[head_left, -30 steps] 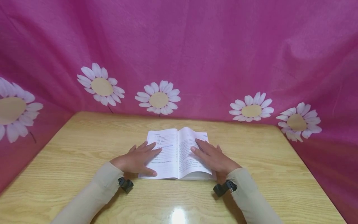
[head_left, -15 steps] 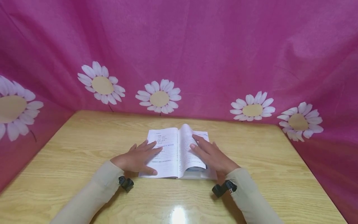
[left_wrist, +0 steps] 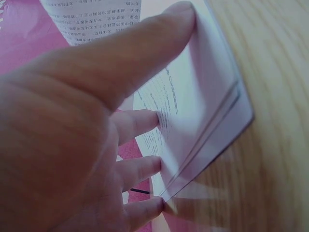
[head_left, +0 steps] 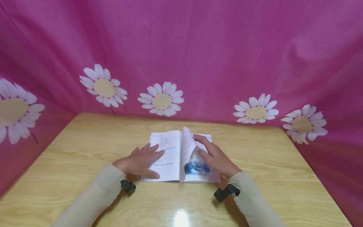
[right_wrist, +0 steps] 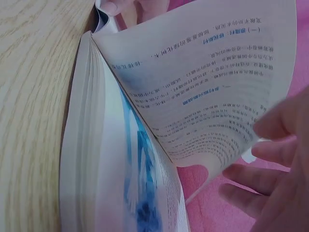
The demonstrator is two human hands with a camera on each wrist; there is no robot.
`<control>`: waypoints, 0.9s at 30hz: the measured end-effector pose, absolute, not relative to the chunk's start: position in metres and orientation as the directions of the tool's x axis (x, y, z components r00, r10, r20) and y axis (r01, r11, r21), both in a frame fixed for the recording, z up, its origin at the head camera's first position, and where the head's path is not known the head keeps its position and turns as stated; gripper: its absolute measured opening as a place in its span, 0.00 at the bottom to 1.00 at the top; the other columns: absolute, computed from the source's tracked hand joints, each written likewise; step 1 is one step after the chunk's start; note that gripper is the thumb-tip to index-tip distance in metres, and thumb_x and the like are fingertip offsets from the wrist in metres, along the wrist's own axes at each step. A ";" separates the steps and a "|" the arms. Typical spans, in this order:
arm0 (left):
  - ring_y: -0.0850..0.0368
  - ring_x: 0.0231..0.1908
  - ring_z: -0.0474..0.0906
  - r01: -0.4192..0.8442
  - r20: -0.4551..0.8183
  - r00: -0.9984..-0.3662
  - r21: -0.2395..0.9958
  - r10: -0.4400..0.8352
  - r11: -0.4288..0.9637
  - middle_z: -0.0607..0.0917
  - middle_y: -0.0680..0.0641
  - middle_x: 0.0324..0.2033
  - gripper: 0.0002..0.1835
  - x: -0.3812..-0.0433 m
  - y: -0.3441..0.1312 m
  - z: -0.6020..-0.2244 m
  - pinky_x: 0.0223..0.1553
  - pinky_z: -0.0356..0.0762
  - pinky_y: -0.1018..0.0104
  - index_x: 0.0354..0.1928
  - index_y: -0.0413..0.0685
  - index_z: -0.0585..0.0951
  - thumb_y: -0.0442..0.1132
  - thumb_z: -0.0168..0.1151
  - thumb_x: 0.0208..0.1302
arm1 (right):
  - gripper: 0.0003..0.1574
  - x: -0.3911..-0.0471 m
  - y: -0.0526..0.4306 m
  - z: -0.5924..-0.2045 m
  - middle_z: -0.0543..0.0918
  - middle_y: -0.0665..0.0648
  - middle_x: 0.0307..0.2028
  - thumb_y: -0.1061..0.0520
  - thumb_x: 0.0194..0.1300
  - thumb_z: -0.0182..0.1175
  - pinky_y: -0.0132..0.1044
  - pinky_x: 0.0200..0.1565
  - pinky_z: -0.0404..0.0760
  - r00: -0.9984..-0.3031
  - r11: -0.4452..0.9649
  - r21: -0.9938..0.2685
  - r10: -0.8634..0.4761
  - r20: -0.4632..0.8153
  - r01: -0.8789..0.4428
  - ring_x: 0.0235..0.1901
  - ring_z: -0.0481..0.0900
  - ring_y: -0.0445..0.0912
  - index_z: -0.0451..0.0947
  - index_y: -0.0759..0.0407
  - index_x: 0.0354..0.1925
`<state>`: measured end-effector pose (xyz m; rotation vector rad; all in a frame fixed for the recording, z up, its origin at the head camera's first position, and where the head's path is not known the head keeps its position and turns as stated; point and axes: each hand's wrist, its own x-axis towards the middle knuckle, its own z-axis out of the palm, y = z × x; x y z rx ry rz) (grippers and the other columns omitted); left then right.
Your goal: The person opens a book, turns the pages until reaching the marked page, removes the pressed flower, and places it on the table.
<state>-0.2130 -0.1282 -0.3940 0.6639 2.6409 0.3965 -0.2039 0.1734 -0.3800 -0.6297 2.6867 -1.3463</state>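
An open book [head_left: 167,157] lies on the table, its pages covered in small print. My left hand [head_left: 140,162] rests spread on the left page, with the thumb near the front edge. In the left wrist view the fingers [left_wrist: 140,123] stretch over the paper. My right hand [head_left: 216,157] is over the right half, its fingertips at the free edge of a raised, curling page [right_wrist: 207,82]. Thumb and fingers lie extended along that edge in the right wrist view. Beneath the lifted page, a blue picture [head_left: 197,168] shows on the sheet below.
The wooden table [head_left: 90,138] extends around the book on all sides. Behind and beside it hangs a magenta cloth [head_left: 198,63] with large white daisies. Each wrist has a small black camera [head_left: 128,187] strapped over a beige sleeve [head_left: 96,192].
The right page has bowed upward and its lower corner has curled left, baring the blue picture. My right fingers shifted slightly. The left hand has stayed on its page.
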 end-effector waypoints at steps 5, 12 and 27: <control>0.43 0.74 0.34 0.387 -0.302 -0.813 0.359 0.498 0.849 0.47 0.52 0.76 0.51 -0.211 -0.129 -0.394 0.67 0.32 0.34 0.75 0.67 0.55 0.64 0.68 0.51 | 0.39 -0.202 0.168 -0.379 0.66 0.47 0.68 0.46 0.67 0.58 0.59 0.65 0.61 -0.923 0.564 -0.757 -0.359 0.136 -0.331 0.67 0.62 0.50 0.57 0.42 0.72; 0.44 0.74 0.34 0.394 -0.283 -0.812 0.379 0.511 0.837 0.47 0.51 0.76 0.50 -0.212 -0.131 -0.395 0.68 0.32 0.35 0.75 0.66 0.56 0.65 0.67 0.51 | 0.63 -0.203 0.162 -0.380 0.45 0.50 0.76 0.36 0.56 0.66 0.61 0.68 0.48 -0.947 0.650 -0.701 -0.297 0.122 -0.294 0.74 0.43 0.51 0.39 0.46 0.77; 0.42 0.72 0.50 0.070 -0.311 -0.874 0.680 0.373 0.730 0.59 0.49 0.73 0.36 -0.221 -0.140 -0.393 0.64 0.45 0.31 0.73 0.77 0.56 0.75 0.30 0.65 | 0.41 -0.191 0.146 -0.388 0.75 0.53 0.62 0.32 0.65 0.54 0.61 0.69 0.36 -0.874 0.652 -0.635 -0.479 0.078 -0.414 0.67 0.66 0.48 0.68 0.54 0.67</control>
